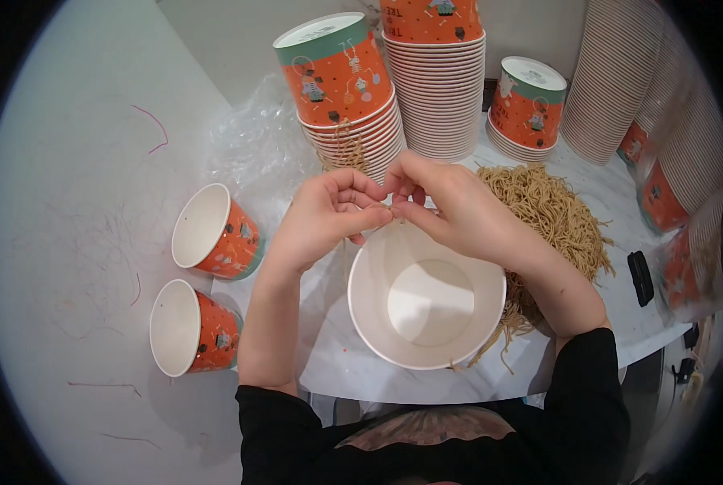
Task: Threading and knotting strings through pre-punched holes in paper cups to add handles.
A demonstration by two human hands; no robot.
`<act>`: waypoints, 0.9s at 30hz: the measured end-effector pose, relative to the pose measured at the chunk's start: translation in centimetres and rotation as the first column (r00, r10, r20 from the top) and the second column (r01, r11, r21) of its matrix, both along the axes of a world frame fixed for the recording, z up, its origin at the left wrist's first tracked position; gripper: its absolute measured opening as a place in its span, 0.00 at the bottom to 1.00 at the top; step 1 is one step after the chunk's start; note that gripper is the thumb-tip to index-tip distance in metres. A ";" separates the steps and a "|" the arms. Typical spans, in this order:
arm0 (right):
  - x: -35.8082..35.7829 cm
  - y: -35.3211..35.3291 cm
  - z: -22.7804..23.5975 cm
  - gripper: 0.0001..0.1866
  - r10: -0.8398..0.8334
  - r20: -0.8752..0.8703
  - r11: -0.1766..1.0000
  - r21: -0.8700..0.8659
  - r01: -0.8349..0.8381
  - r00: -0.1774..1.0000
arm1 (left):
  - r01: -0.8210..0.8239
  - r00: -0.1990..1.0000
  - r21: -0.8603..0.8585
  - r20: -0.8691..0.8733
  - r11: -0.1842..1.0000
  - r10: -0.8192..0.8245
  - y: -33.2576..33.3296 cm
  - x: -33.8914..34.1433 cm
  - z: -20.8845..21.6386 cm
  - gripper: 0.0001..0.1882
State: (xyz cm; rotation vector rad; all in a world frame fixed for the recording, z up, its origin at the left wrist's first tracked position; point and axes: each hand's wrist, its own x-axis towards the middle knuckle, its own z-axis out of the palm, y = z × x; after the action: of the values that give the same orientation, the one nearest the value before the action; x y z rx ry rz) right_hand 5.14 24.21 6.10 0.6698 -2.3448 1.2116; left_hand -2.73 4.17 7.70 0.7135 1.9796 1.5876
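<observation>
Both my hands meet above the far rim of a large white paper tub [365, 319], which stands with its mouth up in front of me. My left hand [329, 208] is closed, thumb and forefinger pinching a short bit of tan string [390, 208]. From the other side my right hand [446, 198] pinches the same spot, its fingertips touching those of the left. Most of that string is hidden by the fingers. Beside my right forearm lies a big heap of tan string [551, 210], with loose strands trailing down along the tub's right side.
Upside-down stacks of orange patterned tubs [341, 77] [434, 97] stand at the back, a shorter stack [530, 109] beside them. Two orange tubs [228, 242] [216, 330] stand at left near crumpled clear plastic [260, 141]. A black object [640, 279] lies at right.
</observation>
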 end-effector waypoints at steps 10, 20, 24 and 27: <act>0.1 -0.2 0.1 0.09 0.018 0.045 1.000 -0.022 -0.017 0.999 | 0.052 0.998 -0.032 0.038 0.998 -0.051 0.3 -0.7 -0.7 0.15; 0.4 0.3 0.5 0.07 -0.064 -0.089 0.967 0.240 0.084 0.994 | 0.069 0.997 -0.035 -0.028 0.997 -0.070 0.7 -0.5 -1.4 0.11; 0.6 0.2 0.4 0.05 -0.086 -0.153 0.941 0.312 0.131 0.984 | 0.025 0.998 -0.038 -0.050 0.999 -0.027 0.8 -0.8 -1.6 0.07; 0.6 0.2 0.4 0.04 -0.112 -0.116 0.937 0.319 0.143 0.987 | 0.007 0.999 -0.029 -0.033 1.000 -0.008 0.9 -0.6 -1.4 0.07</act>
State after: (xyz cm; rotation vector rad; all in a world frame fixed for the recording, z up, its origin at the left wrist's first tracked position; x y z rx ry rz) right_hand 5.77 24.41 6.48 0.6512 -2.4872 0.7239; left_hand -3.36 5.10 6.31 0.7395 2.0172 1.5485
